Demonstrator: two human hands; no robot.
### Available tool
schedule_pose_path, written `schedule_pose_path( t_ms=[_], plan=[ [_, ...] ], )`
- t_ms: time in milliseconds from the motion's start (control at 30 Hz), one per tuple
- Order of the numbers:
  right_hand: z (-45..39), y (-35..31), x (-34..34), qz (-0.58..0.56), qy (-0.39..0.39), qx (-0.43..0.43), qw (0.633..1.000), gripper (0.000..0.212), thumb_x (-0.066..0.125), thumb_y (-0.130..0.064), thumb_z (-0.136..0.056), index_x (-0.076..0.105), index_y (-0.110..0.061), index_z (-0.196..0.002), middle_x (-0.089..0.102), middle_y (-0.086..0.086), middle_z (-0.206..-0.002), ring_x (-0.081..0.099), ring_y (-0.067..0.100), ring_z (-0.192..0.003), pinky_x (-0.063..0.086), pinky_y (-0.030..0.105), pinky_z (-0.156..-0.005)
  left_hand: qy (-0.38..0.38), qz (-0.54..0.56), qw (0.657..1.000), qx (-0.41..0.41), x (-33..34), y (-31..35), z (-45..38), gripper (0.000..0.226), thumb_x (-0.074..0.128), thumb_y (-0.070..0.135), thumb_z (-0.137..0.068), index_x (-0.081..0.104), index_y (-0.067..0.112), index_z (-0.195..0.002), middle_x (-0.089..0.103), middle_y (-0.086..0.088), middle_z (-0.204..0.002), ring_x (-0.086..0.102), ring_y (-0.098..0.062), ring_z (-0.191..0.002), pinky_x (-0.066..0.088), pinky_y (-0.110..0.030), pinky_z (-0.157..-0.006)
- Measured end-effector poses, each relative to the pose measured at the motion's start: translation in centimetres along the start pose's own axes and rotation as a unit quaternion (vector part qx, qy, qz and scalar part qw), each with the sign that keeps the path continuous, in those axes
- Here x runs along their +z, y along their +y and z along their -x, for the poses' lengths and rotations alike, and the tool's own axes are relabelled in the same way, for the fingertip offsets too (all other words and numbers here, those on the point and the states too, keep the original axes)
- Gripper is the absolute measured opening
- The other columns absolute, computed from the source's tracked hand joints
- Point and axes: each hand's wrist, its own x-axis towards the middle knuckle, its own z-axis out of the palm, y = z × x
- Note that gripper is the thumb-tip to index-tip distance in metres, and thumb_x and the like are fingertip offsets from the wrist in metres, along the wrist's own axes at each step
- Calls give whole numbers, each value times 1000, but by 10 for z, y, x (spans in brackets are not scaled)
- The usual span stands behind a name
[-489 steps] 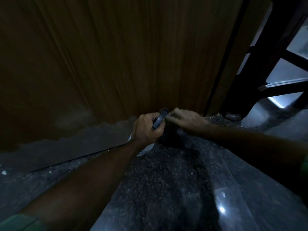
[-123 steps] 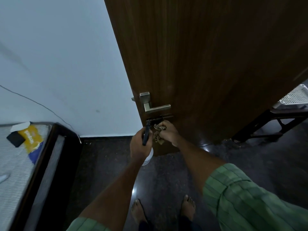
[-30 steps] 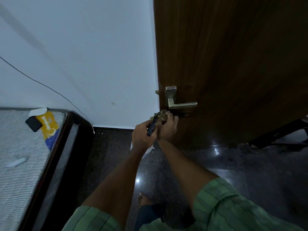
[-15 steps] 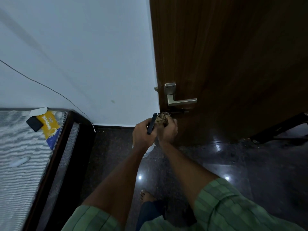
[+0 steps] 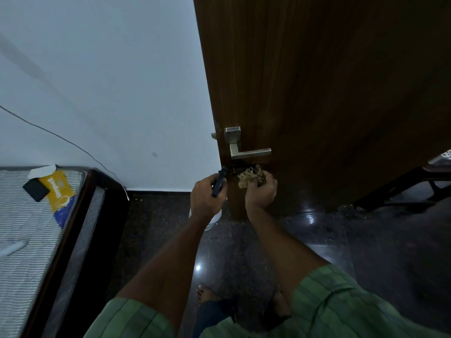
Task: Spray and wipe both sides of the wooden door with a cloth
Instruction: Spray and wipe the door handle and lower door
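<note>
Door (image 5: 329,93) of dark wood stands ajar, its free edge by the white wall (image 5: 109,81). Right hand (image 5: 260,191) clutches a bunched cloth (image 5: 250,175) under the handle (image 5: 244,152); left hand (image 5: 207,198) grips a spray bottle (image 5: 214,215), contents hidden. Bed (image 5: 36,228) crowds the left floor.

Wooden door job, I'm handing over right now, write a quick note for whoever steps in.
Left hand: grips the spray bottle, nozzle toward the door edge.
Right hand: holds the bunched cloth just under the lever handle of the wooden door.
Done: can't be judged from this view.
Left: wipe around the latch, then check both faces and spray and wipe whatever remains.
</note>
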Motion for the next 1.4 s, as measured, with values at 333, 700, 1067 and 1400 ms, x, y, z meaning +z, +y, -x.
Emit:
schedule_pose_path(
  t_ms=[333, 700, 1067, 1400],
  plan=[
    [-35, -2, -1, 2, -13, 47, 999, 38, 54, -2, -98, 67, -14, -132, 55, 7, -129, 59, 27, -120, 53, 35, -99, -19, 5, 1000, 14, 14, 20, 2, 11, 68, 23, -101, 67, 24, -89, 57, 18, -68, 55, -10, -59, 38, -20, -58],
    [-47, -1, -13, 165, -96, -89, 977, 29, 55, -20, -104, 61, -12, -131, 47, 5, -120, 52, 22, -106, 33, 11, -78, -33, -54, 995, 79, 0, 36, 10, 19, 62, 35, -96, 74, 20, -97, 65, 11, -75, 58, -9, -61, 49, -29, -58],
    [-61, -9, -40, 263, -146, -202, 932, 37, 62, -9, -95, 59, -7, -132, 47, 16, -134, 50, 32, -119, 48, 37, -90, -13, -34, 998, 43, 11, 55, 17, 20, 67, 24, -100, 62, 29, -82, 53, 21, -62, 52, -9, -54, 30, -21, -53],
    [-70, -8, -43, 443, -197, -419, 768, 46, 71, -23, -90, 61, -21, -135, 44, 13, -141, 44, 30, -124, 44, 44, -104, -8, -38, 999, 38, 16, 58, 26, 24, 68, 23, -99, 59, 28, -78, 52, 20, -61, 50, -9, -53, 29, -10, -51]
  ],
)
